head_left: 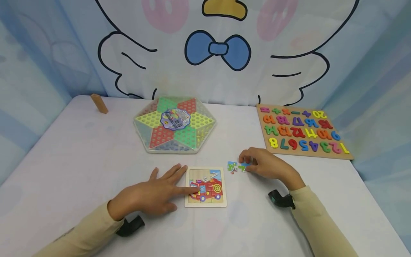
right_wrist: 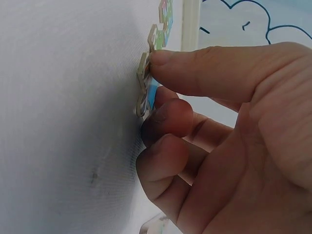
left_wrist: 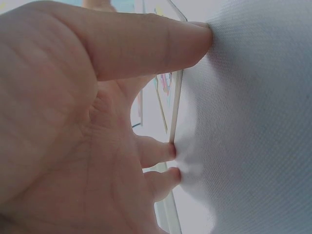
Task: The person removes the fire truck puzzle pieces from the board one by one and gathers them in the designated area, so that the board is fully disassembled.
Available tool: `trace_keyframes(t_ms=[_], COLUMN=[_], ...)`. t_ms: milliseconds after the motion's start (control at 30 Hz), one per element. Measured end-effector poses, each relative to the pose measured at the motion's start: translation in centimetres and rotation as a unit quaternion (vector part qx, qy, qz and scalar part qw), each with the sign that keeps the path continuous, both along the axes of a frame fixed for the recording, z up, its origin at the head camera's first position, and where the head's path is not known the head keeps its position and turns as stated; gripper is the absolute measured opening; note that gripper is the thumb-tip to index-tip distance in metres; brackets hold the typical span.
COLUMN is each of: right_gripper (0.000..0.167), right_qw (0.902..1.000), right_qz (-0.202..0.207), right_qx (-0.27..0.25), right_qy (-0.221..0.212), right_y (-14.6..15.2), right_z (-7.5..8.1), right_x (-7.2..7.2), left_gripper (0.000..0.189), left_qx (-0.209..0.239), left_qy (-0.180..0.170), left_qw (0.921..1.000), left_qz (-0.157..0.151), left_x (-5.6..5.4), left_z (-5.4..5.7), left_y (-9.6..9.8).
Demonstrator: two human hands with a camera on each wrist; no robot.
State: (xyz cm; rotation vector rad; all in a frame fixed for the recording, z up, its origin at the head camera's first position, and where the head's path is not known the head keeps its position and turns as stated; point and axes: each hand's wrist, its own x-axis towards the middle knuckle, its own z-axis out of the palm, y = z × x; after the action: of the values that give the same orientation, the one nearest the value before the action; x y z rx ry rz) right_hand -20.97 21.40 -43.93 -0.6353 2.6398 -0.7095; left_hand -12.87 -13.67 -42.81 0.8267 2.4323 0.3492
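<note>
A wooden jigsaw tray point(head_left: 205, 205) lies on the table, with a red fire truck picture point(head_left: 213, 191) partly filled in and bare wood in its upper left. My left hand point(head_left: 151, 195) spreads its fingers beside it, the index fingertip resting on the truck; in the left wrist view its thumb point(left_wrist: 146, 46) touches the cloth. To the right of the tray lies a loose blue-green puzzle piece point(head_left: 232, 166). Just beyond it my right hand point(head_left: 268, 165) pinches another puzzle piece point(head_left: 242, 167) between thumb and fingers, close over the cloth. Its thumb presses that piece's edge point(right_wrist: 143, 70) in the right wrist view.
A hexagonal Chinese checkers box point(head_left: 174, 148) stands behind the tray. A wooden number board point(head_left: 308, 154) with coloured digits lies at the back right. One wooden block point(head_left: 99, 103) is upright at the far left corner. A printed curtain point(head_left: 218, 84) hangs behind the table.
</note>
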Motion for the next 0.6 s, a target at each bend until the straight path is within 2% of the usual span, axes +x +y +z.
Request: trace_keyframes(t_ms=[267, 433, 500, 600], right_gripper=[0.023, 0.022, 0.023, 0.027], right_qw=[1.0000, 0.9983, 0.9966, 0.9943], right_qz=[0.001, -0.006, 0.006, 0.055], right_qx=[0.003, -0.010, -0.019, -0.025], right_qy=[0.003, 0.057, 0.079, 0.088], right_y=[-0.1, -0.5, -1.2, -3.1], right_z=[0.2, 1.0, 1.4, 1.8], right_x=[-0.1, 0.4, 0.8, 1.5], left_gripper=[0.070, 0.070, 0.070, 0.070], left_qx=[0.006, 0.003, -0.004, -0.013], left_qy=[0.000, -0.004, -0.005, -0.004], left_qw=[1.0000, 1.0000, 1.0000, 0.9999], left_qz=[-0.002, 0.000, 0.003, 0.005], left_x=[0.0, 0.1, 0.1, 0.0], left_z=[0.0, 0.1, 0.1, 0.1], left_y=[-0.2, -0.1, 0.0, 0.0])
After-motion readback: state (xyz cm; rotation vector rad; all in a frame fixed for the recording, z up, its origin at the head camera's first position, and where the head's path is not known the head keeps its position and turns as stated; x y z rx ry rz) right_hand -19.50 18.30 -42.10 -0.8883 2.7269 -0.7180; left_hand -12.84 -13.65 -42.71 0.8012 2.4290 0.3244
